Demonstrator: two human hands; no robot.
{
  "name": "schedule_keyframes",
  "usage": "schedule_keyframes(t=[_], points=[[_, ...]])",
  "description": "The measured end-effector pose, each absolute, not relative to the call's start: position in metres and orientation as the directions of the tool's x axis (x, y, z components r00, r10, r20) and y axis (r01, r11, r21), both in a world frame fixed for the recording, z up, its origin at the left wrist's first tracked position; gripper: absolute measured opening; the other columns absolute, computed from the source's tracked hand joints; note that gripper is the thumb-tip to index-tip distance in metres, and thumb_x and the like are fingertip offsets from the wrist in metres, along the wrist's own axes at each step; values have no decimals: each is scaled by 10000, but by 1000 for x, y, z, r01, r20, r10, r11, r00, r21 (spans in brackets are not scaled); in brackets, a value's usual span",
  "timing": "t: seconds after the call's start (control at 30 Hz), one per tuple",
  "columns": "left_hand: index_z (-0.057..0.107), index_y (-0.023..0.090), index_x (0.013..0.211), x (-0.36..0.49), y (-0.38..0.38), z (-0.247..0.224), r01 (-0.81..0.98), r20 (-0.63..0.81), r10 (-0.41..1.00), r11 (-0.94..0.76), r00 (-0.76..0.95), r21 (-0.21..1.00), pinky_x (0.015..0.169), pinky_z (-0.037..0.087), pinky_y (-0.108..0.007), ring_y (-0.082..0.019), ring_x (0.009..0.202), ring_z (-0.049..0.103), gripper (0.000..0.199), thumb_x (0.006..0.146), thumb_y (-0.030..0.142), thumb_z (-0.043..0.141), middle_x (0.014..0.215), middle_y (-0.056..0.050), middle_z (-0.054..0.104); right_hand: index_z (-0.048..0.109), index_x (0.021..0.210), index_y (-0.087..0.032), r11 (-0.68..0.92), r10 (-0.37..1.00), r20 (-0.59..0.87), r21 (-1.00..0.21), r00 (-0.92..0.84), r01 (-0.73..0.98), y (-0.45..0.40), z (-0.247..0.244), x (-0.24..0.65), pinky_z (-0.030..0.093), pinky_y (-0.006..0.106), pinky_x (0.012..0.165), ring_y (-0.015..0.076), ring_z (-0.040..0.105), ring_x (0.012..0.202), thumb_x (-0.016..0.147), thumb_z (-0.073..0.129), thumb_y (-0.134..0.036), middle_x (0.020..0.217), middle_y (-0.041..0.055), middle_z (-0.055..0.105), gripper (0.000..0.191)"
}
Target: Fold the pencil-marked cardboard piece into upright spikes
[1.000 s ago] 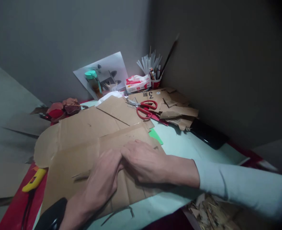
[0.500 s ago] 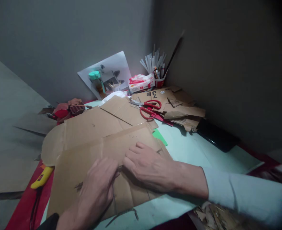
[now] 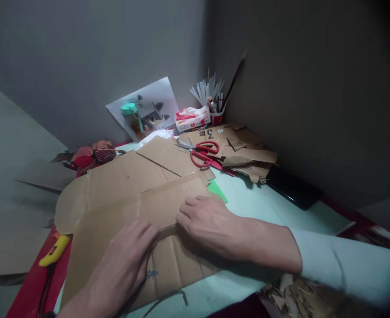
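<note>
At the bottom right of the frame, a heap of scraps (image 3: 297, 296) lies past the near edge of the bench (image 3: 254, 212), which is pale green on top and red along its left side. A large cardboard sheet (image 3: 108, 234) lies flat from the lower left to the middle of the frame, with blue marks (image 3: 151, 274) near its front edge. The left hand (image 3: 128, 247) rests on it, left of the bottom middle, fingers bent down and held close together. Just right of the middle, the right hand (image 3: 206, 223), below a pale sleeve (image 3: 350, 265), sits on the same cardboard with fingers curled under. The hands are apart, and a crease edge runs between them; their fingertips are hidden, so I cannot tell whether either pinches that edge.

At the left, a yellow cutter (image 3: 55, 251) lies beside the cardboard. Right of the middle, a green piece (image 3: 217, 191) shows from beneath it, and a flat black object (image 3: 294, 187) lies farther right. Beyond, red-handled scissors (image 3: 199, 152) lie near torn cardboard pieces (image 3: 248, 154). At the back, upper middle, stand a bottle (image 3: 132, 118), a tissue pack (image 3: 192, 119) and a cup (image 3: 217, 117) of sticks, before a grey wall (image 3: 98, 53).
</note>
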State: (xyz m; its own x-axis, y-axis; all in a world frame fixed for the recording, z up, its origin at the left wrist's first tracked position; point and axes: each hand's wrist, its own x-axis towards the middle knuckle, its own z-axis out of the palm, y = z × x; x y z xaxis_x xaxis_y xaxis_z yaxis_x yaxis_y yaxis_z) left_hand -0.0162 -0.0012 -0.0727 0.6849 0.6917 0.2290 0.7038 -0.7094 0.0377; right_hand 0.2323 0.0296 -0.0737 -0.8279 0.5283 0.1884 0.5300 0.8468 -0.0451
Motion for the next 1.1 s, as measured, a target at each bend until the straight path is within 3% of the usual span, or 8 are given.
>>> schedule_keyframes(t=[0.1,0.27,0.4,0.67,0.8,0.97,1.1], points=[[525,236,862,-20,-3,-76,695,227,673,-719,704,-23,581,464,-328,-212,678,572,218,936,43,458,786,-25,588,662,933,-125,864,486,254,4,-837,503,24,-78,230,332,396,628,251,503,743,941,632,-92,847,85,634,44],[504,217,846,-18,-12,-98,689,315,632,-716,708,-113,676,382,-369,-225,735,424,274,829,-56,500,767,-25,494,635,860,-133,881,411,406,52,-816,470,16,-95,226,267,398,639,244,423,735,1042,440,-39,802,73,569,283],[564,174,956,-18,-16,-105,695,346,623,-706,702,-137,693,373,-370,-228,759,388,300,821,-94,544,789,-28,482,631,843,-129,878,398,458,61,-795,474,14,-99,226,246,393,635,238,403,723,1041,441,-29,786,68,555,292],[585,175,872,-6,-21,-106,717,416,623,-688,663,-112,681,366,-392,-239,750,406,293,927,-60,419,762,-32,501,638,825,-128,909,299,495,110,-816,401,19,-105,230,274,380,639,212,387,688,1049,470,-58,768,36,575,288],[584,179,902,-7,-21,-103,700,433,588,-696,683,-160,678,380,-365,-227,744,444,285,929,-57,425,777,-15,519,636,821,-132,896,299,486,154,-822,417,17,-106,231,289,376,640,218,411,700,1026,506,-51,770,43,589,255],[596,175,946,-12,-10,-77,682,415,561,-687,717,-250,694,413,-355,-230,762,487,237,882,-36,508,789,-31,568,632,842,-151,860,336,483,193,-808,473,29,-87,231,307,370,638,228,470,737,1041,495,-67,787,48,600,256],[598,196,862,-9,12,-68,754,444,617,-599,650,-271,627,450,-351,-235,723,559,216,891,-7,530,770,-25,596,645,883,-153,812,413,448,214,-793,543,51,-75,227,385,334,669,219,552,783,1035,566,-111,834,29,634,177]])
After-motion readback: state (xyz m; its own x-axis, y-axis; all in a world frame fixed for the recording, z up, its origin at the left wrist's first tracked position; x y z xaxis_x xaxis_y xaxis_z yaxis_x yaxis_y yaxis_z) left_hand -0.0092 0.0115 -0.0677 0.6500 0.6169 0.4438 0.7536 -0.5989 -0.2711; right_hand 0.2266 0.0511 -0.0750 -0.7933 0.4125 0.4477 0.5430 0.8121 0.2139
